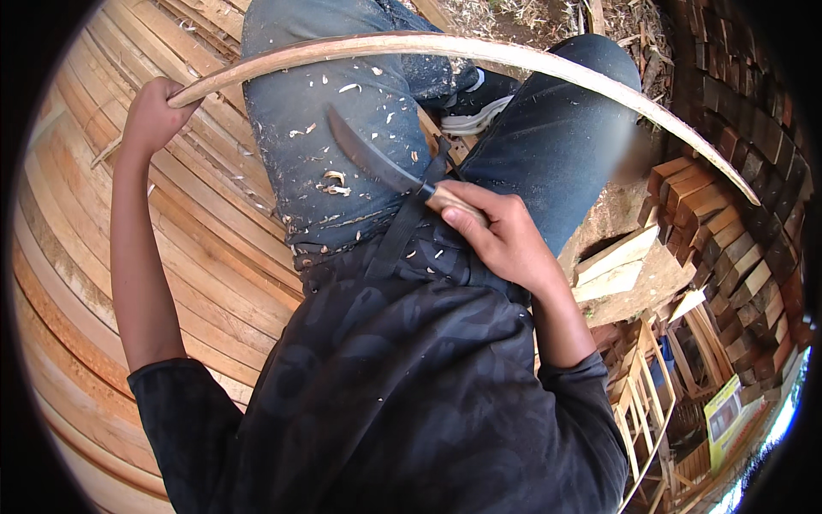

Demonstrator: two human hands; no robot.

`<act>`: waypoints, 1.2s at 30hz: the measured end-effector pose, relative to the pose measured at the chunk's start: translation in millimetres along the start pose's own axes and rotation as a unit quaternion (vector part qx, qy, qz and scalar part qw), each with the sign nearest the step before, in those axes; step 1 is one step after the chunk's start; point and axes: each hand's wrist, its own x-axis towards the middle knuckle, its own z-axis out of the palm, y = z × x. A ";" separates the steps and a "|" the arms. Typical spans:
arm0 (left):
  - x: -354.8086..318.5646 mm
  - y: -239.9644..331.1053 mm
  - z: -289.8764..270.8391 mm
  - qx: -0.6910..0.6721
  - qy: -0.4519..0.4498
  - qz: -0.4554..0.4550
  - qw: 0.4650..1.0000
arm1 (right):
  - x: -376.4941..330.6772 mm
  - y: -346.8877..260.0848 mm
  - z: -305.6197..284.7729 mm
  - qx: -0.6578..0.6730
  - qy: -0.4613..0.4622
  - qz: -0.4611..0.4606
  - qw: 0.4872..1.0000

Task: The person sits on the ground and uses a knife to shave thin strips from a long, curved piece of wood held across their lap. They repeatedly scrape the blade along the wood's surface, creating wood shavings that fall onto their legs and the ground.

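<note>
My left hand [157, 118] is closed round the left end of a long, slim strip of pale wood [479, 50]. The strip reaches across above my thighs and slopes down to the far right; it looks bowed in this view. In my right hand [505, 231] is a knife with a wooden handle [458, 206] and a dark, curved blade [368, 156]. Its blade points up and left over my left thigh, apart from the strip. Curled wood shavings [336, 182] lie scattered on my jeans [330, 103].
Many long boards [214, 231] lie side by side on the left. Stacked wood blocks [706, 206] rise at the right, near a cut wood chunk [616, 261]. A frame of thin sticks [642, 385] stands at the lower right. Shavings litter the ground [548, 17] beyond my legs.
</note>
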 end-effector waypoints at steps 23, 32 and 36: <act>-16.3 0.6 33.4 0.072 0.232 -0.027 0.970 | -34.6 -4.6 -27.9 0.100 0.249 0.104 0.958; -13.7 -5.4 35.8 0.108 0.230 -0.030 0.967 | -30.7 5.1 -16.4 -0.007 0.084 -0.029 0.996; -18.1 4.4 30.7 0.082 0.210 -0.080 0.971 | -24.4 0.3 -22.3 0.004 0.155 0.000 0.988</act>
